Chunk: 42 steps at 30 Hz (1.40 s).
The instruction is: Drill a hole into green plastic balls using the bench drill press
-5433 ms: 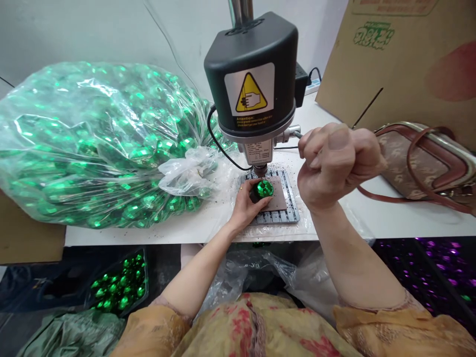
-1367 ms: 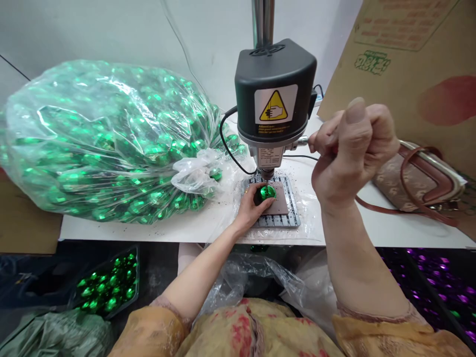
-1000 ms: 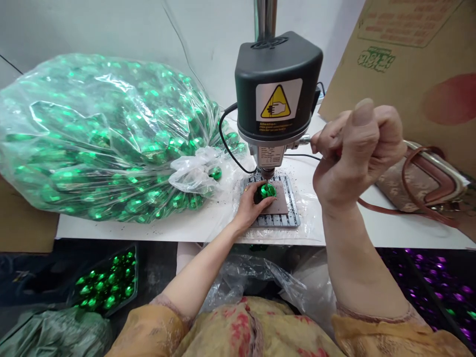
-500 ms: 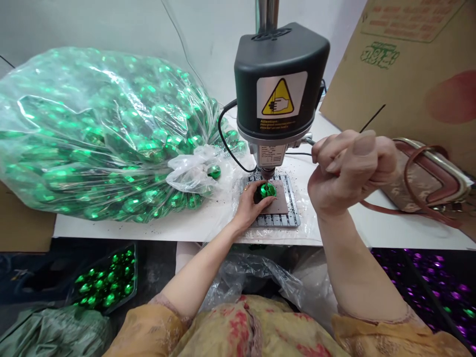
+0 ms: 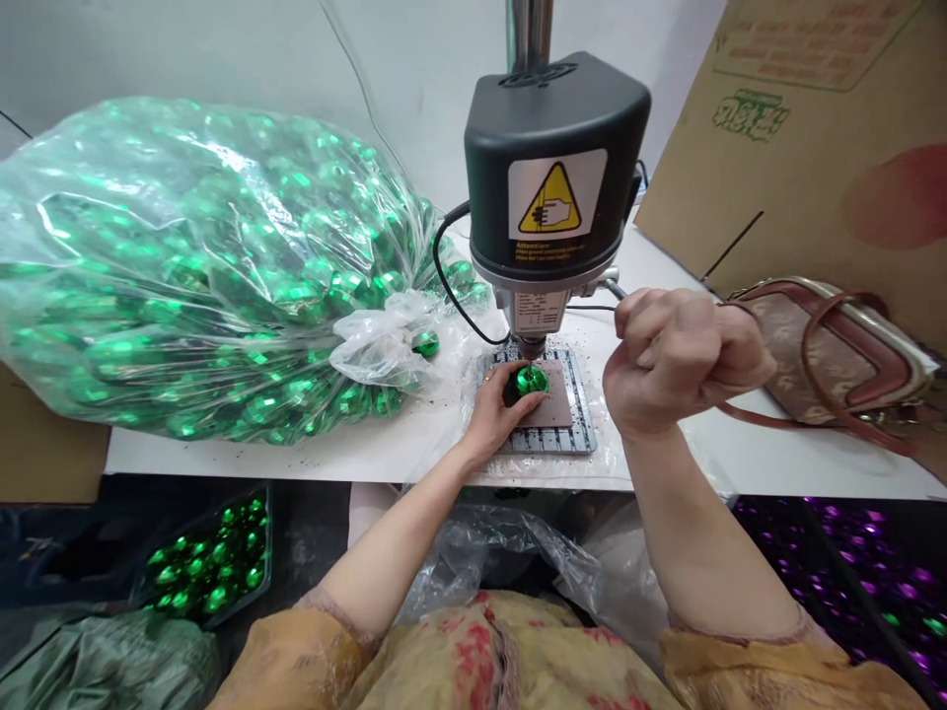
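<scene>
My left hand (image 5: 494, 409) grips a shiny green faceted bead (image 5: 530, 380) on the slotted metal plate (image 5: 581, 419) of a small bench drill. The drill's black head (image 5: 556, 168), with a yellow warning label, hangs right above the bead, its bit touching the bead's top. My right hand (image 5: 681, 355) is a closed fist around the drill's feed lever (image 5: 613, 287) on the machine's right side. The lever's grip is hidden inside the fist.
A large clear bag of green beads (image 5: 199, 266) fills the table's left. A brown handbag (image 5: 836, 345) and a leaning cardboard box (image 5: 806, 128) stand at the right. Below the table edge are a tray of green beads (image 5: 211, 564) and purple beads (image 5: 850, 562).
My right fist has pulled the lever downward, from about the drill head's height to lower beside the plate. The left hand keeps the bead in place.
</scene>
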Each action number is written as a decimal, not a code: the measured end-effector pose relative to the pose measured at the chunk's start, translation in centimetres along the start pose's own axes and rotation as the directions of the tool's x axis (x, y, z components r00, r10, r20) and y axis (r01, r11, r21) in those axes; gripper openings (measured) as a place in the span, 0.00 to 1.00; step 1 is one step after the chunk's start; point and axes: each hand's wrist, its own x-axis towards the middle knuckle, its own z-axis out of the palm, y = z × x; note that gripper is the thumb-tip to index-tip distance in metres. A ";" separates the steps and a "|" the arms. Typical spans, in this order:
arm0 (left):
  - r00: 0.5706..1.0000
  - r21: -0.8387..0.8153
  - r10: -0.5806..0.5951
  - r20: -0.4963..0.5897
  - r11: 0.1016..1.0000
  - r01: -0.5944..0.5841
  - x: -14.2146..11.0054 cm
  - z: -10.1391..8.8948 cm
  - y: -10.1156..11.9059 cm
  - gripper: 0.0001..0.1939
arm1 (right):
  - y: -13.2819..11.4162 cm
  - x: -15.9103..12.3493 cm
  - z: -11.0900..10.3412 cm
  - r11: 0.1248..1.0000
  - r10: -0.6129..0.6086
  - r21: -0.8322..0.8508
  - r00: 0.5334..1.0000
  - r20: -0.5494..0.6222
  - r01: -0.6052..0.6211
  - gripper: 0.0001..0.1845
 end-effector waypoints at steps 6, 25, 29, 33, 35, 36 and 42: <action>1.000 0.009 0.003 0.004 1.000 -0.003 0.0 0.0 0.0 0.24 | -0.4 3.2 1.9 0.952 0.151 -0.260 0.987 -0.055 -0.160 0.25; 1.000 0.013 0.017 -0.013 1.000 -0.017 -0.1 0.1 -0.1 0.23 | 0.7 -0.3 -0.6 0.982 -0.114 0.163 0.989 0.091 0.098 0.23; 1.000 0.012 0.019 -0.012 1.000 -0.019 -0.1 0.1 -0.2 0.23 | 1.1 -0.9 -1.2 0.970 -0.173 0.191 0.980 0.102 0.151 0.20; 1.000 0.007 0.002 -0.017 1.000 -0.002 -0.1 0.2 -0.2 0.23 | 1.0 -1.2 -1.3 0.977 -0.168 0.149 0.980 0.109 0.151 0.23; 1.000 -0.001 -0.006 -0.015 1.000 0.006 -0.1 0.1 -0.3 0.23 | 0.6 -0.6 -0.7 0.987 -0.125 0.106 0.990 0.066 0.118 0.24; 1.000 -0.006 -0.008 -0.014 1.000 0.008 -0.1 0.1 -0.3 0.23 | 0.3 -0.1 -0.2 0.992 -0.093 0.085 0.995 0.035 0.090 0.25; 0.997 -0.063 -0.070 -0.039 0.996 0.067 -0.2 0.3 0.3 0.24 | -1.3 4.0 2.7 0.970 0.232 -0.071 0.972 -0.038 -0.234 0.23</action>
